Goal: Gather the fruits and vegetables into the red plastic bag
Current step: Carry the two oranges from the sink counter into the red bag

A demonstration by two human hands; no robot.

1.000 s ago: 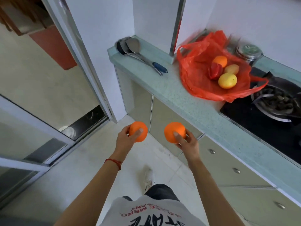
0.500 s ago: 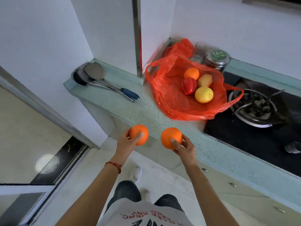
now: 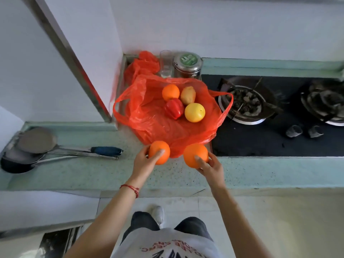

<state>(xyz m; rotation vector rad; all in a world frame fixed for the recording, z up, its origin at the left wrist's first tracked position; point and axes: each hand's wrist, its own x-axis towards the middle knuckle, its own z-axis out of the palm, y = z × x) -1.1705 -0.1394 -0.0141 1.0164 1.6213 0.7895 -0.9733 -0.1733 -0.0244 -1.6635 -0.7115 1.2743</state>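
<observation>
The left hand [image 3: 144, 162] is wrapped around one orange [image 3: 159, 152] and the right hand [image 3: 211, 167] around a second orange [image 3: 195, 155], both fruits held just over the near edge of the red plastic bag [image 3: 149, 116]. The bag lies open on the pale green counter [image 3: 93, 170] beside the black stove [image 3: 260, 140], with a third orange [image 3: 170, 92], a red pepper [image 3: 174, 108], a yellow round fruit [image 3: 194, 112] and what looks like a potato [image 3: 188, 95] already inside. Left along the counter lie metal ladles [image 3: 37, 142], and behind the bag stands a steel tin [image 3: 187, 65].
</observation>
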